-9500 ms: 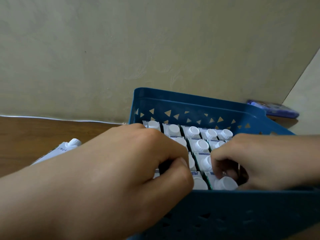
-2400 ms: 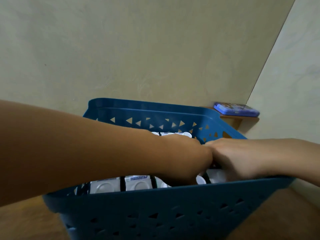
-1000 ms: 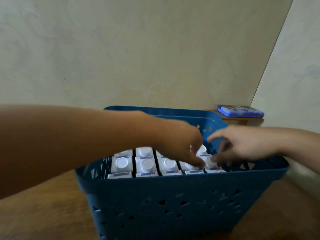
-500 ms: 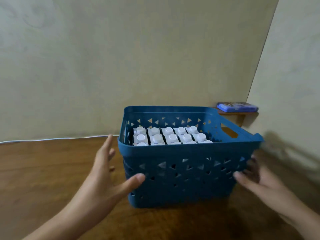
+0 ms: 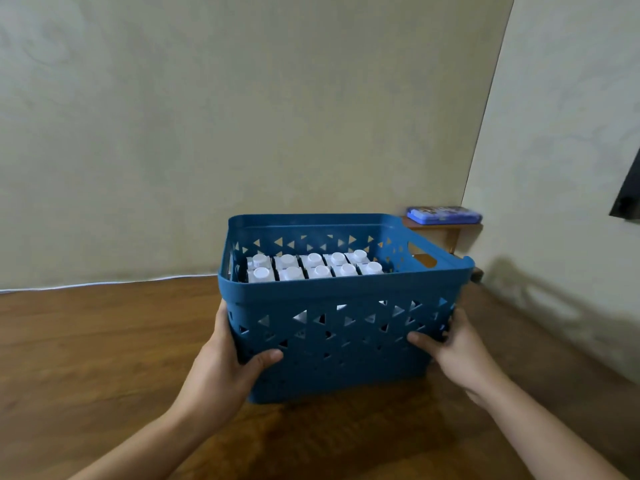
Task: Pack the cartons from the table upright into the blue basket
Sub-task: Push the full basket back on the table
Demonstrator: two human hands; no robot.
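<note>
now clasping the blue basket by its near corners, left hand and right hand curled round the walls where half a second ago spread beside them, cartons upright inside on the table, so packing likely done.

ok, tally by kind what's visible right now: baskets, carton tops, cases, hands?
Blue basket: 1
Carton tops showing over the rim: 10
Blue case on the shelf: 1
Hands gripping the basket, left and right: 2
Total: 14
</note>
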